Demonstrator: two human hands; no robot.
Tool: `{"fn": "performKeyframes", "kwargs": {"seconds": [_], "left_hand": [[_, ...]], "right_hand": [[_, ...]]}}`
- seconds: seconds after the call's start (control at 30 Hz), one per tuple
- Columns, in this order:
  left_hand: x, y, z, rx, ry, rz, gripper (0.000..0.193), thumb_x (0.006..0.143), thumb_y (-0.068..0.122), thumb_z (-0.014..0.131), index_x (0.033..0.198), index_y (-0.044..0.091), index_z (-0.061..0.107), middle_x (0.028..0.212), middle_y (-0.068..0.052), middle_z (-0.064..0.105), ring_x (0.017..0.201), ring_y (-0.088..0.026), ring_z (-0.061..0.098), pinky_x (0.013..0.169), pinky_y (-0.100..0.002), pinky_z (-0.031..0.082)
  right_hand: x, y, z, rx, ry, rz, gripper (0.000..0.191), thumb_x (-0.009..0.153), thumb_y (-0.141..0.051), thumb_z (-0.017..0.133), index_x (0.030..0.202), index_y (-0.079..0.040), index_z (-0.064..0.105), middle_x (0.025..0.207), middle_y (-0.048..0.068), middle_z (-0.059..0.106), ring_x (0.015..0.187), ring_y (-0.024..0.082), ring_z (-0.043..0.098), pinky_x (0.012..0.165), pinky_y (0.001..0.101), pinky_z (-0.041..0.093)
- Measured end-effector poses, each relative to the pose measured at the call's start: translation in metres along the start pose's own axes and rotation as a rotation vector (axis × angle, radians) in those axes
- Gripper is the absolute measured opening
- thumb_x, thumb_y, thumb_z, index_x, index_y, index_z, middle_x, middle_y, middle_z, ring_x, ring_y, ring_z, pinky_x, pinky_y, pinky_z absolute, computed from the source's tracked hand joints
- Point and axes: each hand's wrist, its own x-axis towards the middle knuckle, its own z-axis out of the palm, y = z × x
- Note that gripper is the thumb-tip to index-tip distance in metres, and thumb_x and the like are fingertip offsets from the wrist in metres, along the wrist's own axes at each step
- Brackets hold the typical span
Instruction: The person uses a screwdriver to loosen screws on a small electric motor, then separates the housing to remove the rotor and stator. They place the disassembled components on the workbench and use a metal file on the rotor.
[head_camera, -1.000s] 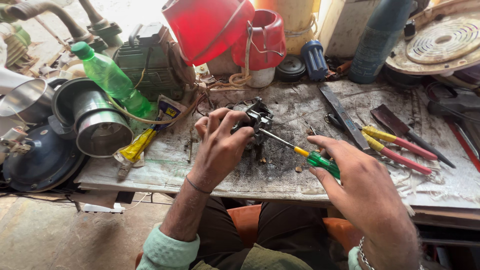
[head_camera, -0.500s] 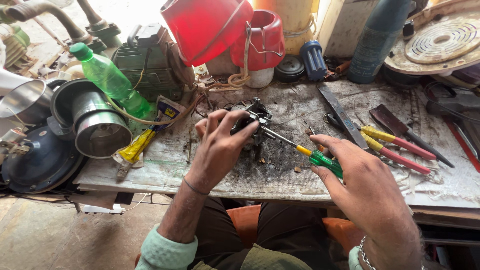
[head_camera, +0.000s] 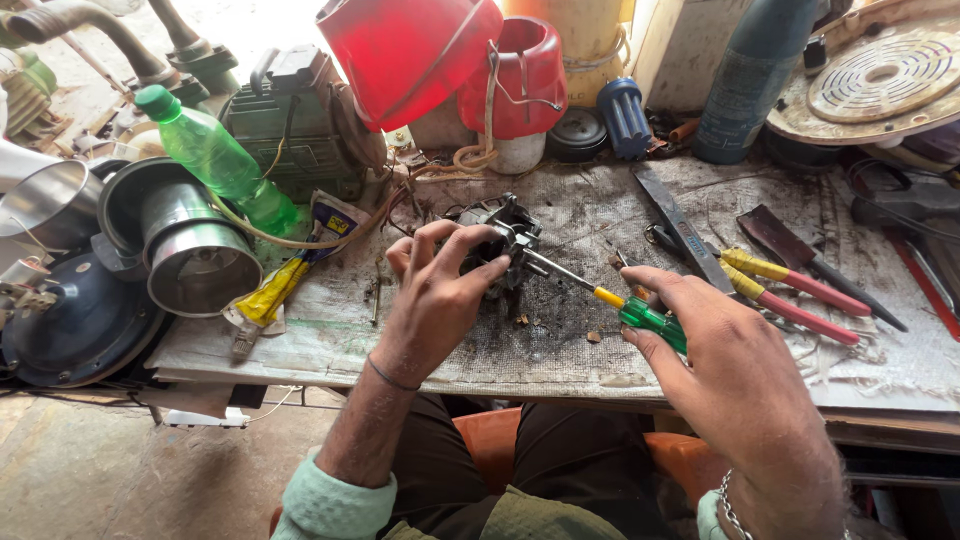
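While the left hand (head_camera: 435, 300) stays clamped on the small metal part (head_camera: 500, 240), the right hand (head_camera: 720, 350) keeps its closed grip on the green screwdriver (head_camera: 620, 310). Little has shifted in 1 second, so the tip still works the same spot.

Bright daylight falls from the far left corner of the workbench (head_camera: 300, 350), washing out the ground there and glaring off the steel cylinder (head_camera: 195, 250). Shadows are soft and short, darkest under the near edge. Focus is sharp centrally; wide-angle distortion bends the corners.
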Motion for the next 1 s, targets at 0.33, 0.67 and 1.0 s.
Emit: {"fn": "performKeyframes", "kwargs": {"seconds": [0.33, 0.67, 1.0], "left_hand": [[0.0011, -0.0021, -0.0007, -0.092, -0.003, -0.03, 0.033, 0.076, 0.013, 0.08, 0.109, 0.019, 0.079, 0.126, -0.001, 0.061, 0.122, -0.026, 0.049, 0.095, -0.047, 0.03], [0.0042, -0.001, 0.0006, -0.131, -0.004, -0.07, 0.031, 0.076, 0.016, 0.081, 0.107, 0.017, 0.078, 0.127, -0.002, 0.06, 0.122, -0.027, 0.049, 0.095, -0.048, 0.03], [0.0013, 0.0008, 0.0059, -0.068, -0.013, -0.08, 0.021, 0.08, 0.017, 0.081, 0.101, 0.016, 0.076, 0.127, 0.001, 0.062, 0.124, -0.024, 0.052, 0.098, -0.046, 0.031]], "right_hand": [[-0.0009, 0.001, 0.0003, 0.013, 0.018, -0.043, 0.052, 0.08, -0.017, 0.074, 0.131, -0.012, 0.064, 0.115, 0.015, 0.073, 0.104, 0.033, 0.071, 0.083, 0.0432, 0.055], [-0.0019, -0.0003, 0.0007, 0.016, 0.013, -0.051, 0.05, 0.081, -0.018, 0.074, 0.13, -0.013, 0.064, 0.116, 0.014, 0.073, 0.105, 0.033, 0.071, 0.083, 0.0432, 0.055], [-0.0024, -0.0021, 0.0003, 0.016, 0.0, -0.03, 0.054, 0.083, -0.019, 0.075, 0.135, -0.015, 0.064, 0.114, 0.014, 0.073, 0.102, 0.033, 0.071, 0.082, 0.0433, 0.055]]}}
